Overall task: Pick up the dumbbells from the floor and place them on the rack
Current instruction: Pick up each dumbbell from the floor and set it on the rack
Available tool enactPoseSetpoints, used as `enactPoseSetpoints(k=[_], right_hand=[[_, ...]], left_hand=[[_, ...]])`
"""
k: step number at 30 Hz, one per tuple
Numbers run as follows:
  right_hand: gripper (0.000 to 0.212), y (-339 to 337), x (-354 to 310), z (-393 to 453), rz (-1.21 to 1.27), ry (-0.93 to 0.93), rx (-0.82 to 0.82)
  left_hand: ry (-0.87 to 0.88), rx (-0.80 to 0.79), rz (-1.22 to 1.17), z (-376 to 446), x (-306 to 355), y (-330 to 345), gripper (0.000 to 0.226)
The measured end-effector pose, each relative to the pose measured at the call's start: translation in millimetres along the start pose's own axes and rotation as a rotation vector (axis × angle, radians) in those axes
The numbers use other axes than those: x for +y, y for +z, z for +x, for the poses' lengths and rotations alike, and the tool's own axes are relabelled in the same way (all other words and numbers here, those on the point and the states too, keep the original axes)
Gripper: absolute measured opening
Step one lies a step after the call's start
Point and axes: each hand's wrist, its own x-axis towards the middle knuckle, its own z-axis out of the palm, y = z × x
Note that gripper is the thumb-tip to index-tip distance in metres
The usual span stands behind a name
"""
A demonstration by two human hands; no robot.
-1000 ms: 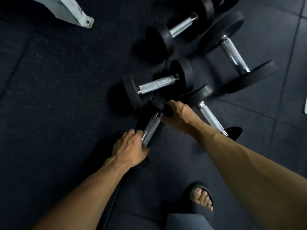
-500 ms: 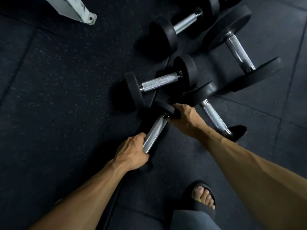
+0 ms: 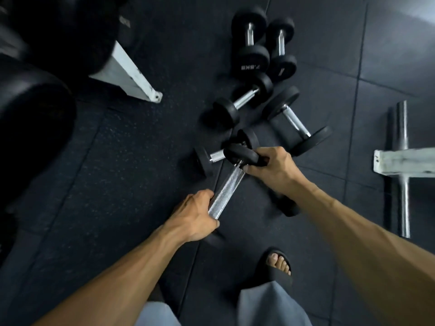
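I hold one black-headed dumbbell with a knurled steel handle (image 3: 227, 187) off the floor, tilted. My left hand (image 3: 196, 216) grips the near end of the handle. My right hand (image 3: 274, 168) grips the far black head (image 3: 242, 156). The near head is hidden under my left hand. On the rubber floor beyond lie several more dumbbells: a small one (image 3: 217, 156) right under the lifted head, one (image 3: 243, 100) angled behind it, one (image 3: 296, 121) to the right, and two upright pairs (image 3: 251, 41) at the back. Another black head (image 3: 290, 207) shows under my right forearm.
A white rack foot (image 3: 128, 74) slants at the upper left, with large black weights (image 3: 33, 118) on the rack at far left. At right a chrome bar (image 3: 401, 165) crosses a white frame foot (image 3: 404, 162). My sandalled foot (image 3: 277, 267) stands below the hands.
Both hands have lifted the dumbbell up from the floor, and the view has pulled back and swung, bringing the rack, the back dumbbells and the chrome bar into sight.
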Motion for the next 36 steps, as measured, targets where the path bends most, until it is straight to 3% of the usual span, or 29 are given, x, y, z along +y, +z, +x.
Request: enactPoseSetpoints(k=[2,5,11,14,17,23,29,33,36], right_hand=[[0.037,-19,-34,-10,0.007,-0.035,0.048],[0.013,-42,-84,-25,0.017,-0.073,0.094],[0.007,-93,-182,-68,-0.005,-0.121,0.200],[0.022,-117,-224,-88,-0.007,-0.147,0.230],[0.007,-136,-264,-110,0.011,-0.193,0.217],[0.010,-152,-331,-147,-0.049,-0.312,0.107],[0.009,-142,-395,-184,-0.091,-0.438,-0.045],[0.021,-119,-454,-207,-0.160,-0.539,-0.158],[0.016,-94,-503,-225,-0.187,-0.632,-0.207]], left_hand=[[0.015,0.019,-0.014,-24,9,-28,0.061],[0.058,0.065,-0.014,-59,21,-67,0.070],[0.137,0.118,-0.002,-137,51,-142,0.061],[0.158,0.155,0.000,-178,64,-174,0.058],[0.147,0.195,-0.021,-218,71,-197,0.059],[0.051,0.287,-0.103,-301,72,-215,0.066],[-0.036,0.359,-0.261,-383,54,-212,0.038],[-0.099,0.433,-0.388,-438,27,-215,0.053],[-0.123,0.529,-0.420,-482,1,-223,0.030]])
